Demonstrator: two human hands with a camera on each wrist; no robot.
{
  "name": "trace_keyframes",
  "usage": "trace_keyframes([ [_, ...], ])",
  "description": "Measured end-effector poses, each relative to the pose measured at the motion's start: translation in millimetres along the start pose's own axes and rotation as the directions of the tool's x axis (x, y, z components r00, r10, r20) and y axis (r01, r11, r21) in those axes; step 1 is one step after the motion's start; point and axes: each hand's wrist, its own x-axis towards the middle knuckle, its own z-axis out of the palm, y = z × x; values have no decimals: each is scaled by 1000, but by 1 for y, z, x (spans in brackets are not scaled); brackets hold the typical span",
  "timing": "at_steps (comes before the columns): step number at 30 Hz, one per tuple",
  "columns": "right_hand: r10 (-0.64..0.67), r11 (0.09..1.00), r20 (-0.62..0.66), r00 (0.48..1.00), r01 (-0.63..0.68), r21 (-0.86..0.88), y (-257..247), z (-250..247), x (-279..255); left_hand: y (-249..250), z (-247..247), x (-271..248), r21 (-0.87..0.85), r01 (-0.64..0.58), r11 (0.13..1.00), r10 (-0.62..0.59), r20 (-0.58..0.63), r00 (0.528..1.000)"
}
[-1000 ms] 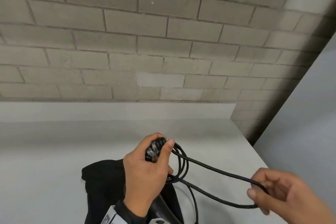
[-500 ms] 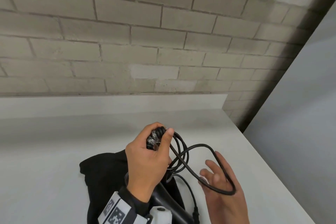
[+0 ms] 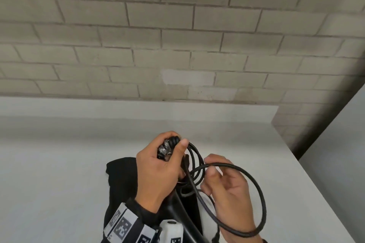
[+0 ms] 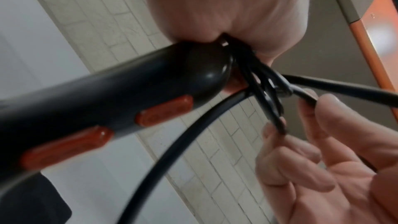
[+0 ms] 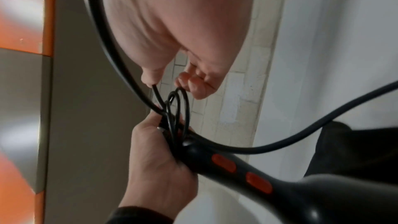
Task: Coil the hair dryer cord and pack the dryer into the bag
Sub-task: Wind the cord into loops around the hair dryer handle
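Observation:
My left hand (image 3: 173, 145) grips the end of the black hair dryer handle (image 4: 103, 101), which carries two orange buttons, and clamps several coils of the black cord (image 3: 195, 165) against it. My right hand (image 3: 207, 169) sits just right of the left and pinches the cord between thumb and fingers. A wide loop of cord (image 3: 260, 199) hangs from it round the wrist. The dryer (image 5: 226, 164) points down toward me. Under both hands the black bag (image 3: 122, 179) lies on the table. The dryer head is mostly out of sight.
A white table (image 3: 59, 163) runs back to a grey block wall (image 3: 177, 35). Its right edge (image 3: 316, 193) drops off beside a grey panel. An orange and grey surface (image 5: 23, 23) shows in the wrist views.
My right hand has come in from the far right to the left hand. The cord that was stretched out between them now bows into a slack loop. The left hand has kept its hold.

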Motion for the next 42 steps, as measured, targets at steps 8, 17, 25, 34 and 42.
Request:
trace_keyframes([
  [8, -11, 949, -84, 996, 37, 312, 1, -34, -8, -3, 8, -1, 50, 30, 998, -25, -106, 994],
  [17, 251, 965, -384, 889, -201, 166, -51, -139, -20, -7, 2, 4, 29, 54, 998, -47, -212, 976],
  [25, 241, 903, -484, 841, -377, -206, -56, -193, -32, -5, 7, -1, 84, 57, 995, -45, -142, 989],
  [34, -413, 657, -183, 892, 153, -738, -40, -45, -48, -4, 5, 1, 129, -1, 992, 21, -156, 988],
  [42, 247, 830, 213, 945, -93, -550, -7, 13, -38, -8, 1, 0, 88, -21, 996, 36, -173, 984],
])
